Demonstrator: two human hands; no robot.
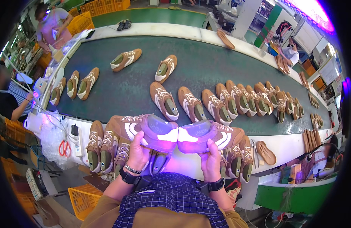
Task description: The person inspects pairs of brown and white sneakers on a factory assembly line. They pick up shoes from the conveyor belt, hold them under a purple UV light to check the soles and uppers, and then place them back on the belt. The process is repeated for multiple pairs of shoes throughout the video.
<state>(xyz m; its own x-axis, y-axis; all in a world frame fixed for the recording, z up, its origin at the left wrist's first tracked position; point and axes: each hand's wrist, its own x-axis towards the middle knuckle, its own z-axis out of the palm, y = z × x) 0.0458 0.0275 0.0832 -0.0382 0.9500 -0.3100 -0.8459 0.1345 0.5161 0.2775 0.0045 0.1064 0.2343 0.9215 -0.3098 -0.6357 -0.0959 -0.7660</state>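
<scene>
The left grip holds the first brown shoe tight, and the right grip holds the second brown shoe. Both shoes are up over the near edge of the tabletop, and their heels meet. So picking up this pair is done; putting it down is not. Both have their laces and white stripes, so they look almost made. A long row of shoes goes toward the right end. I can't tell which ones are done.

More shoes crowd the near edge, left and right of the held pair, so room looks tight. A loose sole lies on the right, and red scissors are near the left corner.
</scene>
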